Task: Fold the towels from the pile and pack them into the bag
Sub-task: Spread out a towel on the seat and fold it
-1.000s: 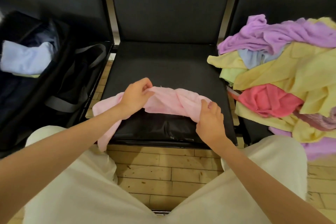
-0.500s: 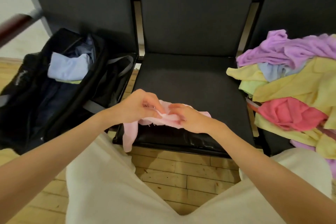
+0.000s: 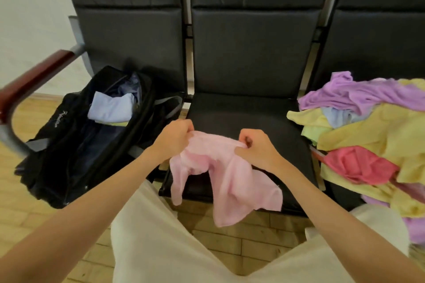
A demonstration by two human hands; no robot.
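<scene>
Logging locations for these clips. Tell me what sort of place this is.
Probably a waiting area or hall, not a home: a row of joined black padded seats with a wooden armrest on a metal frame, standing against a plain wall on a wood floor.

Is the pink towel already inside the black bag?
No, both hands grip the pink towel over the middle seat, beside the black bag.

Soft, even indoor light; faint shadows; wide-angle bending at the edges; slight motion blur throughout.
</scene>
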